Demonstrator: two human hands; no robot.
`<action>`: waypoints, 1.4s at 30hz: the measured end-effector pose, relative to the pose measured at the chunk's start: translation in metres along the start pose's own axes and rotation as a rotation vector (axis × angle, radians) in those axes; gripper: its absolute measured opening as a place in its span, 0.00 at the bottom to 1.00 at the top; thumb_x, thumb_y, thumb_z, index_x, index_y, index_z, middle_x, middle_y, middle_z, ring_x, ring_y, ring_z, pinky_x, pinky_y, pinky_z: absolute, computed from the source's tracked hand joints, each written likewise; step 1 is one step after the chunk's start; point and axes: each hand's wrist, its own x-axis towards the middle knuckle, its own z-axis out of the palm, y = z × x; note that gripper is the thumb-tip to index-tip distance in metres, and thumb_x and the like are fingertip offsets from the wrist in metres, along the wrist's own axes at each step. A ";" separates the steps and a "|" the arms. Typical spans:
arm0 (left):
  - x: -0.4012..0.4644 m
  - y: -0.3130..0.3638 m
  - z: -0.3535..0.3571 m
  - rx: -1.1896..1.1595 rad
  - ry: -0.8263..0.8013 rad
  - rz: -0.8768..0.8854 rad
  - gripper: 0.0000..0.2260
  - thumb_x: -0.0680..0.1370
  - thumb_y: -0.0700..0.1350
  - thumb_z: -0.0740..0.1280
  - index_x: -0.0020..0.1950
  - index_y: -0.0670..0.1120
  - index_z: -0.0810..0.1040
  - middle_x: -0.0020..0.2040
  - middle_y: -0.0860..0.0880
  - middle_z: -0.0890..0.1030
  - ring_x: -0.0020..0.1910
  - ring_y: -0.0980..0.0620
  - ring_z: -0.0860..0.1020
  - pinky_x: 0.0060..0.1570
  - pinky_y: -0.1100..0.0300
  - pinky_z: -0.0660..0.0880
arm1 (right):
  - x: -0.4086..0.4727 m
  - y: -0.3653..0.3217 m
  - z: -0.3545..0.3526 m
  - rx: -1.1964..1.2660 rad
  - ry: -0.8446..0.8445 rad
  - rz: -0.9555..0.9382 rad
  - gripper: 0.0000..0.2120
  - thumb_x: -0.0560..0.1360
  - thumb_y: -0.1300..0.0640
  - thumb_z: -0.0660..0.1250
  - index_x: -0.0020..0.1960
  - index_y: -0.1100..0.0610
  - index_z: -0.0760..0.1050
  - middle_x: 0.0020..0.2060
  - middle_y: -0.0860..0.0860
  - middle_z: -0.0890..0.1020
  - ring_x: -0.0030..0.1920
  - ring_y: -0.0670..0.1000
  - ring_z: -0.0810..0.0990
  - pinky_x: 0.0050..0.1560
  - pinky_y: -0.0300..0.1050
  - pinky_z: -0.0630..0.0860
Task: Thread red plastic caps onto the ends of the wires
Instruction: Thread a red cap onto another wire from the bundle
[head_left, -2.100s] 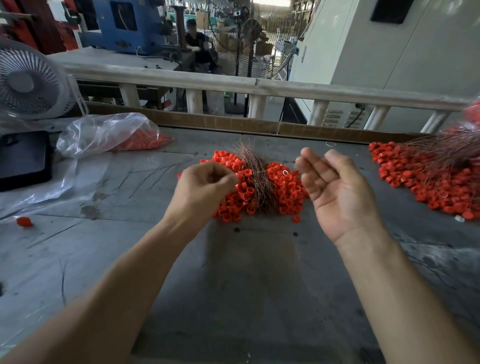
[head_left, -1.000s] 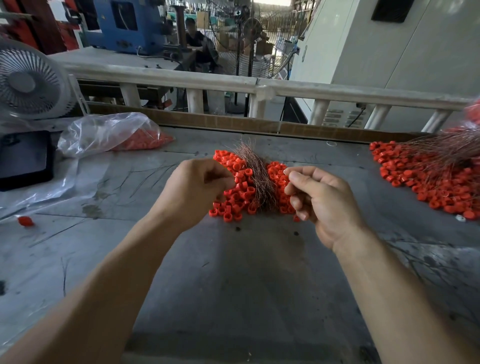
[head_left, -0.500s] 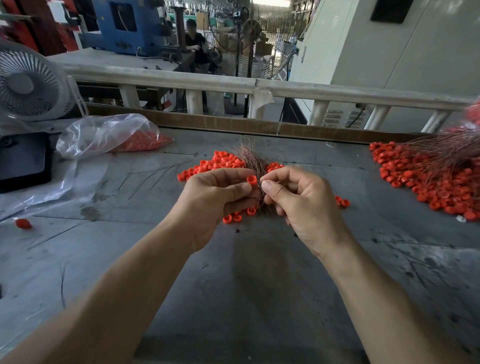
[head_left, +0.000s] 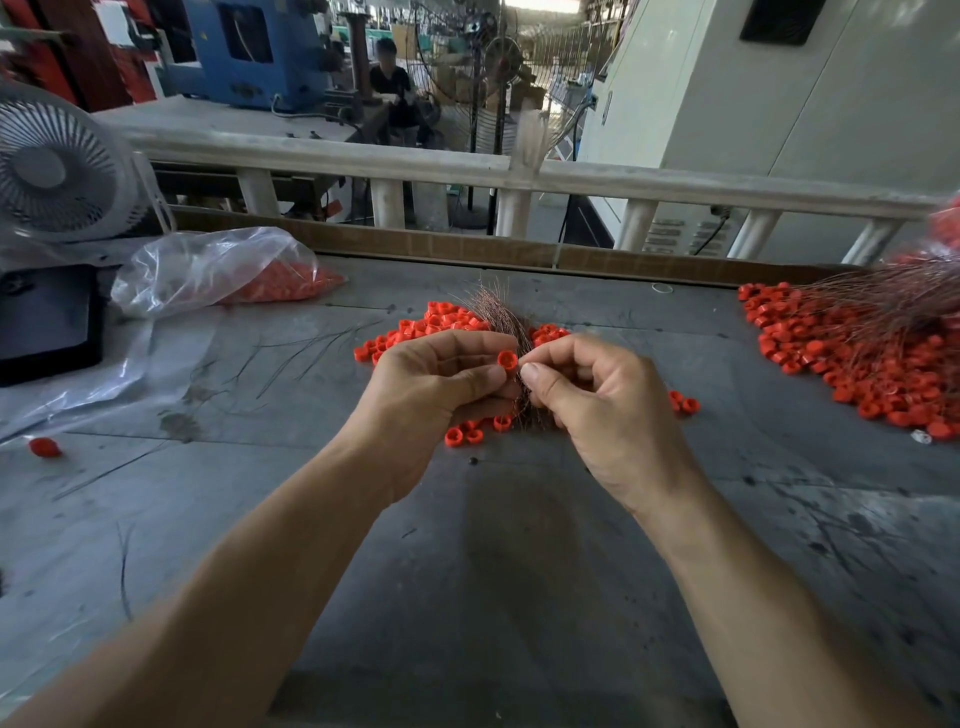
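Cap (head_left: 507, 359) sits between your left hand (head_left: 436, 395) thumb and forefinger, pinched, above the desk (head_left: 467, 571). Your right hand (head_left: 597, 405) fingers (head_left: 535, 375) are curled tight just beside it, pinching a wire (head_left: 498, 317) too thin to make out.

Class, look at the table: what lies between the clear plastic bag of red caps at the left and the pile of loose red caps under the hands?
Head view: between clear plastic bag and loose red cap pile, only bare grey table with thin stray wires.
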 end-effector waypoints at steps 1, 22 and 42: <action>0.000 0.000 0.000 0.005 -0.005 0.005 0.10 0.77 0.30 0.67 0.54 0.41 0.83 0.41 0.45 0.85 0.42 0.50 0.85 0.45 0.59 0.83 | 0.000 0.000 0.000 0.002 -0.005 0.001 0.05 0.78 0.58 0.73 0.44 0.50 0.84 0.32 0.42 0.82 0.31 0.39 0.77 0.35 0.30 0.70; -0.003 -0.005 0.004 0.039 0.017 0.035 0.09 0.78 0.31 0.68 0.56 0.39 0.82 0.45 0.39 0.86 0.47 0.44 0.86 0.49 0.53 0.84 | -0.002 -0.004 0.001 -0.009 0.062 0.002 0.06 0.77 0.57 0.74 0.42 0.50 0.83 0.33 0.43 0.83 0.35 0.41 0.81 0.38 0.31 0.75; -0.003 -0.006 0.007 0.102 0.045 0.140 0.09 0.76 0.29 0.70 0.54 0.36 0.80 0.42 0.42 0.84 0.40 0.49 0.85 0.42 0.62 0.81 | -0.002 -0.004 0.003 -0.062 0.056 0.003 0.06 0.77 0.58 0.73 0.41 0.51 0.83 0.30 0.43 0.82 0.32 0.41 0.78 0.36 0.33 0.73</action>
